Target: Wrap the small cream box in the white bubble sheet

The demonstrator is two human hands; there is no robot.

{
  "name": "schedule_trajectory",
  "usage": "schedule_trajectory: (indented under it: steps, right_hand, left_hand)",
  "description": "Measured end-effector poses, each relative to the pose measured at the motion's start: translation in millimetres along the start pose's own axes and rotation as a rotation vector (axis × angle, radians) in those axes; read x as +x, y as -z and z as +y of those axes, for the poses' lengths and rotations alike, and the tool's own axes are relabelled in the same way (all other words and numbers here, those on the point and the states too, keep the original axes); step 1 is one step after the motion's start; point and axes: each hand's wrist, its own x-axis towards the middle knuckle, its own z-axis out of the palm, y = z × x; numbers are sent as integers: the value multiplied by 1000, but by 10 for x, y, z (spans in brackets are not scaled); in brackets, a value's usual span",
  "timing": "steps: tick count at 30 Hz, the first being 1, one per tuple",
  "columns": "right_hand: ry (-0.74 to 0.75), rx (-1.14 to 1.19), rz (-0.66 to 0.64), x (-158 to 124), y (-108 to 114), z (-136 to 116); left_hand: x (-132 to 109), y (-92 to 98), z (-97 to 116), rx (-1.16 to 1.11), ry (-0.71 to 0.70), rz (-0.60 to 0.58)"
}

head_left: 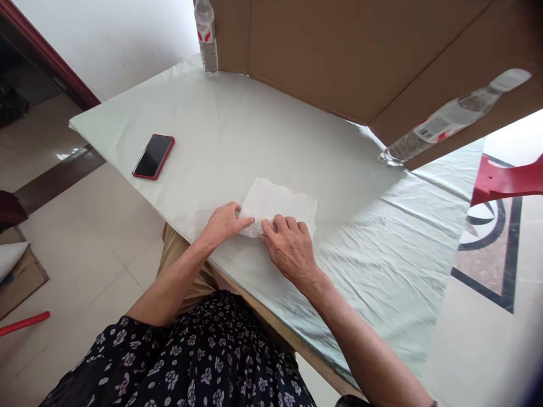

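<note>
On the cloth-covered table in front of me lies a white, roughly rectangular sheet [282, 202]. Its near edge looks crinkled and shiny, like bubble wrap, and seems folded or rolled over. My left hand [227, 223] grips the left end of that edge, thumb on top and fingers curled at the side. The curled fingers of my right hand [292, 242] press down on the same edge farther right, thumb against it. Only a short stretch of the shiny edge shows between the two thumbs; what lies beneath the right fingers is hidden.
A phone [153, 156] with a red case lies left on the pale tablecloth [203, 135]. Two clear bottles, one at back left [207, 48] and one at right [441, 127], stand against a large brown cardboard panel [314, 56]. A red chair [504, 180] is beyond the right side.
</note>
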Motion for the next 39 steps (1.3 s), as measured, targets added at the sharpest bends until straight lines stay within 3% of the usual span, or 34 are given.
schedule_trajectory:
  steps: [5,11,17,20,26,32,34,36,39]
  right_hand:
    - [28,-40,-6,36,-20,5]
    - [22,5,-22,49,3,-6]
    - [19,81,-47,40,117,24]
    - [13,117,-64,10,152,49]
    - [14,182,-20,-72,151,54]
    - [-1,346,122,-212,161,110]
    - [-114,452,242,-350,165,192]
    - [-345,509,312,-531,151,303]
    - [-700,638,134,-784,90,454]
  left_hand:
    - [53,-62,43,-59,-18,-81]
    - [24,-127,197,-4,-59,34]
    - [27,-194,204,-422,19,-73]
    - [22,-237,244,-516,-2,-85]
    - [-80,-160,422,-393,-43,-142]
    - [-175,0,413,-230,-309,-250]
    - [-191,-43,380,-138,-400,-211]
    - [-201,-124,343,-26,-485,-125]
    - [-212,-251,290,90,-612,37]
